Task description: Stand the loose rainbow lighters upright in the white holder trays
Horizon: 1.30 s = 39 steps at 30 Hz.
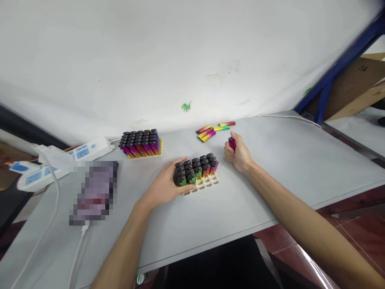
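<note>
In the head view my right hand (238, 153) is closed around a purple lighter (231, 143), held upright with the thumb up near its top. My left hand (168, 180) grips the left end of a cream tray (207, 184), its thumb along the front side and its fingers behind. Upright lighters (197, 172) with black tops and green, red and purple bodies fill the tray's back and left slots. Bare slots show along the front right. Behind the tray, several loose lighters (207, 136) lie flat on the grey table (240, 208).
A second tray of lighters (140, 145), densely packed, stands by the wall at the back left. Further left are a blurred-out phone (94, 192) with a white cable (78, 249) and white power strips (81, 152). Cardboard boxes (351, 88) sit beyond a blue frame (325, 96) at right.
</note>
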Each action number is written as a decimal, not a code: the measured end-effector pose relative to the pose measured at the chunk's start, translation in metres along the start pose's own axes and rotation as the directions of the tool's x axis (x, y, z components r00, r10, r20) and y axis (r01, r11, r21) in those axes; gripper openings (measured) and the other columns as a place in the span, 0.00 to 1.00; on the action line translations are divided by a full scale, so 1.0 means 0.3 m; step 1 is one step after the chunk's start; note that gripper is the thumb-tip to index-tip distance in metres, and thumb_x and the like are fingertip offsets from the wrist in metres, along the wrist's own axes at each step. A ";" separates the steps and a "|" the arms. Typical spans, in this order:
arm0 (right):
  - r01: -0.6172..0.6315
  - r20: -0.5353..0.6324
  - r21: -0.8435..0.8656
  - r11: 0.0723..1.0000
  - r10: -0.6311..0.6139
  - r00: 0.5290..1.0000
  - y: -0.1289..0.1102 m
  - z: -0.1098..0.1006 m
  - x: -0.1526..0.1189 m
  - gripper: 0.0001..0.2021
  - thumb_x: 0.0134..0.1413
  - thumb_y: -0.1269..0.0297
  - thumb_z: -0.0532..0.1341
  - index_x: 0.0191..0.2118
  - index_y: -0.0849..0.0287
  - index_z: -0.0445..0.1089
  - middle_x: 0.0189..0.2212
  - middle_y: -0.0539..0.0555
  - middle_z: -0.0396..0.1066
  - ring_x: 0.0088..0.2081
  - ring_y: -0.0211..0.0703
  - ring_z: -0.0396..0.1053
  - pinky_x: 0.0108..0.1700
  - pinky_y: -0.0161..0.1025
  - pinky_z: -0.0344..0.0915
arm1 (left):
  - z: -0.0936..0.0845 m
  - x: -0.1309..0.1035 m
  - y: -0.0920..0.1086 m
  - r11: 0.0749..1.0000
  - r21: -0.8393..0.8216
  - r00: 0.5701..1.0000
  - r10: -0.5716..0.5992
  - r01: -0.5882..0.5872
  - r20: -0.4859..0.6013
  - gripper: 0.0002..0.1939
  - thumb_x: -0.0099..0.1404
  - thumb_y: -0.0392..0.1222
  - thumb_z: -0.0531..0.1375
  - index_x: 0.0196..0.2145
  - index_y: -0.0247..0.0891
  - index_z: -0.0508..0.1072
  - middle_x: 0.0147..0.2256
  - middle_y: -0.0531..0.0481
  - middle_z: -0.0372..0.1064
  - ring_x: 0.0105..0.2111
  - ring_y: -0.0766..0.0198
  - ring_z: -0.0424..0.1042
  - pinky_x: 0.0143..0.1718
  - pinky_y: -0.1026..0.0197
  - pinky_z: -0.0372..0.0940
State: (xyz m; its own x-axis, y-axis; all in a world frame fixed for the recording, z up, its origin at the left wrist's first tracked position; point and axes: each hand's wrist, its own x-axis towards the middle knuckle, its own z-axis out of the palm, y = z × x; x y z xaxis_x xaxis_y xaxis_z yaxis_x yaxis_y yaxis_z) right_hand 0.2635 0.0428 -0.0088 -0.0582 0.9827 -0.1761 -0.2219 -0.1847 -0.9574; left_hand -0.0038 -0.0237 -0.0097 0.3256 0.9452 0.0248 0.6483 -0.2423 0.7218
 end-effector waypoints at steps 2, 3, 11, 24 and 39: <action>-0.018 -0.012 0.000 1.000 0.018 1.000 0.004 -0.003 0.006 0.28 0.59 0.46 0.51 0.13 0.55 0.47 0.11 0.43 0.39 0.14 0.31 0.35 0.17 0.36 0.35 | 0.000 0.000 -0.002 1.000 0.007 1.000 0.006 -0.006 -0.002 0.44 0.53 0.55 0.69 0.64 0.46 0.59 0.62 0.46 0.61 0.61 0.50 0.62 0.63 0.48 0.58; -0.023 -0.012 0.003 1.000 0.023 1.000 0.006 -0.004 0.008 0.27 0.58 0.48 0.51 0.13 0.55 0.48 0.11 0.43 0.39 0.14 0.31 0.36 0.17 0.36 0.35 | 0.000 0.000 -0.001 1.000 0.011 1.000 0.009 -0.009 -0.002 0.44 0.53 0.55 0.69 0.64 0.46 0.59 0.62 0.46 0.61 0.61 0.49 0.62 0.63 0.48 0.58; -0.013 -0.014 -0.015 1.000 0.013 1.000 0.006 0.002 0.007 0.24 0.57 0.51 0.49 0.13 0.55 0.48 0.10 0.44 0.41 0.13 0.31 0.37 0.16 0.34 0.37 | -0.006 -0.003 0.009 1.000 0.016 1.000 0.012 -0.012 0.005 0.43 0.53 0.55 0.69 0.63 0.44 0.59 0.62 0.45 0.62 0.61 0.48 0.62 0.63 0.47 0.57; 0.027 -0.001 -0.067 0.997 -0.027 1.000 0.015 0.005 0.007 0.26 0.60 0.47 0.49 0.15 0.55 0.50 0.11 0.44 0.43 0.14 0.31 0.40 0.16 0.34 0.41 | -0.007 -0.003 0.013 1.000 0.021 1.000 0.004 -0.004 0.008 0.43 0.54 0.55 0.69 0.64 0.44 0.59 0.62 0.45 0.62 0.61 0.49 0.62 0.63 0.48 0.57; 0.376 -0.016 -0.485 0.789 -0.438 0.899 -0.020 -0.017 -0.039 0.15 0.55 0.50 0.63 0.30 0.58 0.69 0.29 0.51 0.71 0.31 0.38 0.65 0.37 0.36 0.62 | -0.005 -0.002 0.003 0.999 0.032 0.999 0.034 -0.033 -0.006 0.44 0.54 0.59 0.67 0.64 0.45 0.59 0.61 0.46 0.63 0.60 0.49 0.64 0.63 0.48 0.58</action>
State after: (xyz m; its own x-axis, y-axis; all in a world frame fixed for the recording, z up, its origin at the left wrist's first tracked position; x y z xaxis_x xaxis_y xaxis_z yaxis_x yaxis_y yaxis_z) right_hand 0.2704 0.0325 -0.0023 0.0599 0.9645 0.2572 0.2754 0.2317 -0.9330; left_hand -0.0043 -0.0242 -0.0079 0.3430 0.9378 0.0534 0.6589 -0.2807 0.6978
